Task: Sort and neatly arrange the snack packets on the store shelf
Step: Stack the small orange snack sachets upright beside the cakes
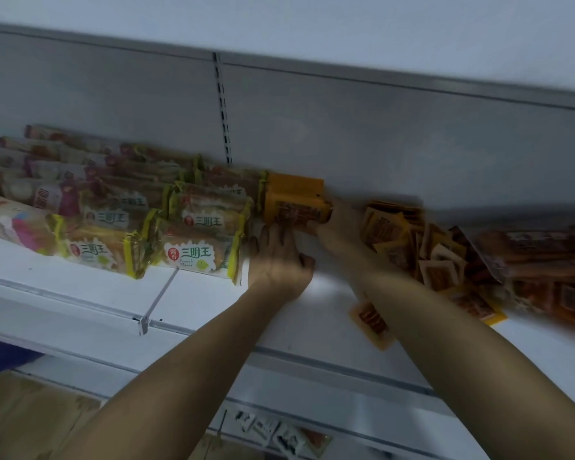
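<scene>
Down at the bottom edge, small packets lie on a lower shelf. Closer up, on the white shelf, one orange packet lies flat by itself, partly under the right arm. Both hands meet at a neat stack of orange packets by the back wall. The left hand touches its front with fingers close together. The right hand holds its right side; its fingers are too blurry to tell. Left of the stack sit rows of yellow-edged bread packets. To the right lies a messy pile of orange packets.
</scene>
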### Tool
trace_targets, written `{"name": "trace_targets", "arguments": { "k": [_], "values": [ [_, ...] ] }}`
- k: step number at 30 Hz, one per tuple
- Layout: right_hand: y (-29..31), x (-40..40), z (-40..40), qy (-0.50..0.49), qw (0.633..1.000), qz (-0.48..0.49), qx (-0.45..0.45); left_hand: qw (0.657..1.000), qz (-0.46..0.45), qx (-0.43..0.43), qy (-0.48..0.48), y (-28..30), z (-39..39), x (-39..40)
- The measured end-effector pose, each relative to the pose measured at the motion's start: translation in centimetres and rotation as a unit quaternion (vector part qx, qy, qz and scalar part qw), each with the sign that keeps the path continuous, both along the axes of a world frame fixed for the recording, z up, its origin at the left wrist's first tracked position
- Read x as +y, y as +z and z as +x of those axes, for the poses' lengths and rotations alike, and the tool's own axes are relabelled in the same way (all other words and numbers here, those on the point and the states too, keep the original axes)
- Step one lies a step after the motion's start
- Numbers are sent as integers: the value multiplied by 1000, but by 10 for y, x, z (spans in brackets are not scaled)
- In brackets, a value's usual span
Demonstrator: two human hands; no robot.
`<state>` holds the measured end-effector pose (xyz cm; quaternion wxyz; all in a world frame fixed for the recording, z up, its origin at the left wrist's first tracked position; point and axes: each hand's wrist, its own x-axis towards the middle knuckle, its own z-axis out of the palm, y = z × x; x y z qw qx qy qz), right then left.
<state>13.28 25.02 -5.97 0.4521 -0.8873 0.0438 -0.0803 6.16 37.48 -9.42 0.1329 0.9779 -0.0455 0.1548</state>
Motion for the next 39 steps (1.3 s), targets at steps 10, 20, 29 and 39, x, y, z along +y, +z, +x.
{"name": "trace_targets", "arguments": {
  "k": [10, 20, 29, 39],
  "values": [
    [2, 4, 0, -2, 999, -23, -45, 1000, -5, 2, 24, 1, 1, 0],
    [2, 12, -14, -49, 995, 17, -81, 999, -8, 26, 30, 0, 4, -1],
    [34, -49, -46, 15, 971, -195, -138, 999, -20, 7, 34, -1, 2, -2],
    [83, -110, -14, 147, 873, -424, 189, 999, 20, -1, 41, -1, 1, -3]
  ]
}}
